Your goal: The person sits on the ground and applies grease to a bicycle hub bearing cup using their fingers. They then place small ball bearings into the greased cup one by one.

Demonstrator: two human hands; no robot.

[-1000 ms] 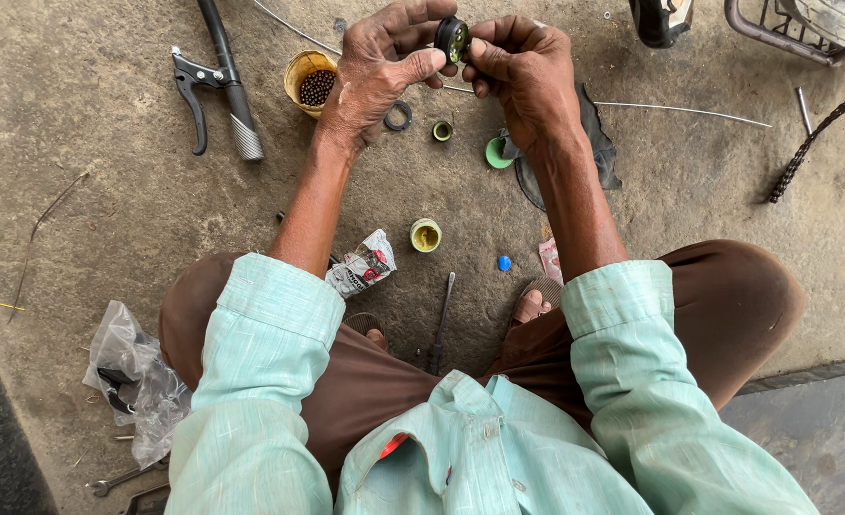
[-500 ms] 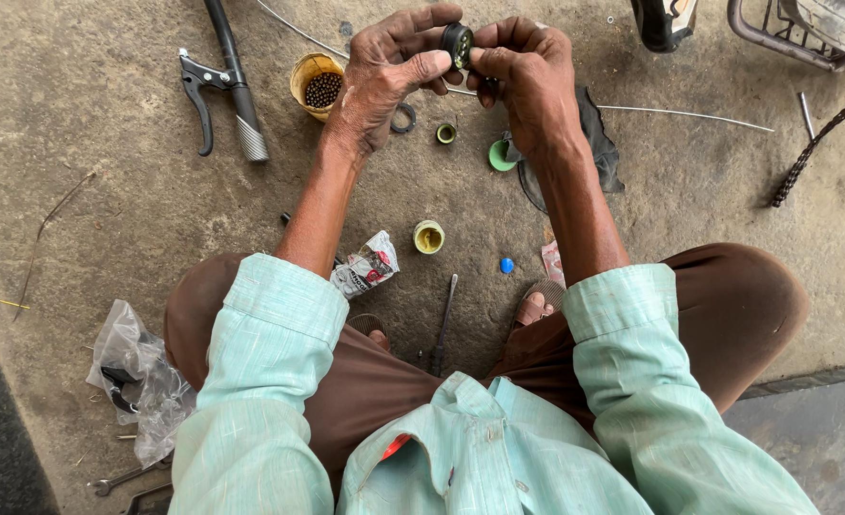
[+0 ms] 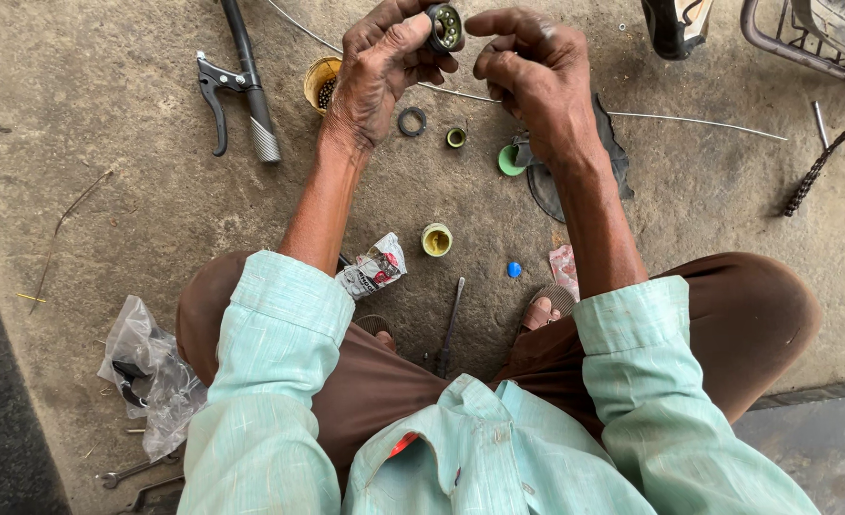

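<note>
The right hand (image 3: 537,72) has drawn away from the bearing cup (image 3: 443,27), fingers curled together; the left hand (image 3: 384,62) pinches it above the concrete floor (image 3: 108,124).

A small ring (image 3: 412,121) lies on the ground between a tin (image 3: 319,82) and a cap (image 3: 456,137).

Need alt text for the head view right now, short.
Left hand pinches a round bearing cup with balls inside; right hand is beside it with fingers curled. On the concrete floor below lie a brake lever, yellow cap and screwdriver.
</note>
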